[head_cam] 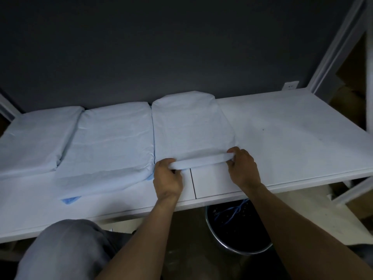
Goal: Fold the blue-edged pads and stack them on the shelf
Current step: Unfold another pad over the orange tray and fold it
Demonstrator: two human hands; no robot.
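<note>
Dark grey wall (141,47) at rear; white wall socket (290,86) at upper right, beside the white metal upright (339,43) of the frame.

1. White flat shelf board (292,128), spanning the frame, seam at centre front. Bears all the pads; right half bare.
2. Pale blue folded pad (191,126), centre of frame, lying lengthwise with its far end at the wall. Near edge doubled into a thick band. Judged the piece in work: fold being tightened and squared against its neighbour.
3. Thicker pale blue pad stack (109,142), centre left, touching item 2 along one side, so the row stays close-packed.
4. Lower pale blue pad stack (36,138), far left, just beside item 3.
5. Left hand (167,176), fingers curled round the band's left end; right hand (242,168), pinching its right end. Both ends held, probably to keep the fold even.
6. Bright blue corner (70,199), lower left, showing from under item 3; likely a pad's edging.
7. Dark round bucket with metal rim (238,235), below the shelf, blue strands inside.
8. Grey-trousered knee (66,249), lower left.
</note>
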